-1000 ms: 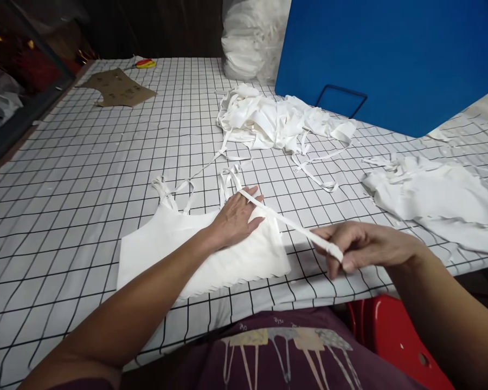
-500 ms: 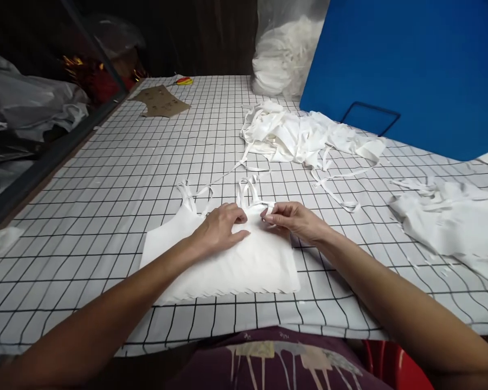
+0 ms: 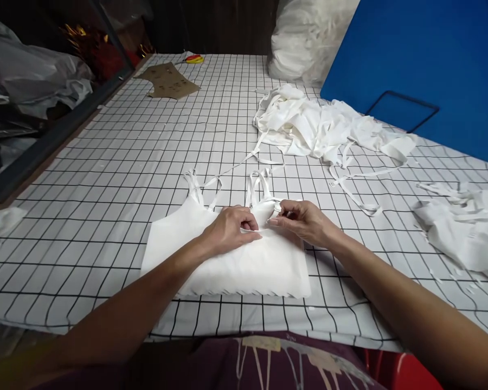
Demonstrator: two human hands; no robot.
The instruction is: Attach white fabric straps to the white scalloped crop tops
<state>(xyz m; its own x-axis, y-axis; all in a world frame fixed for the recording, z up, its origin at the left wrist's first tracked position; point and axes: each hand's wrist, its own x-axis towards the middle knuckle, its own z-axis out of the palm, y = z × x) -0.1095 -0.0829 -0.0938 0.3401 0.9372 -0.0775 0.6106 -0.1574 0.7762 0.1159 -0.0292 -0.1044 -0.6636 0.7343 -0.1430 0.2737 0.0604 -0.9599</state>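
Observation:
A stack of white strappy camisole tops (image 3: 244, 271) lies flat in front of me, thin straps pointing away and layered hems toward me. My left hand (image 3: 232, 230) rests on the upper middle of it, thumb and curled fingers pinching the edge of the top layer. To its right, my right hand (image 3: 303, 221) is closed on the camisole's upper right corner near a strap, lifting and turning back the fabric there. Exactly what lies between its fingertips is partly hidden.
Beyond the stack lies a heap of white garments (image 3: 309, 122) with trailing straps. More white fabric (image 3: 467, 227) is at right. A brown paper pattern (image 3: 168, 81), red-yellow scissors (image 3: 194, 58), a stuffed plastic bag (image 3: 305, 43) and a blue board (image 3: 423, 59) stand farther back on the checked cloth (image 3: 117, 179).
The view has shifted, so the table's contents sit farther right and higher. Both hands stay at the camisole's top edge; the right fingers have folded more of the upper layer back.

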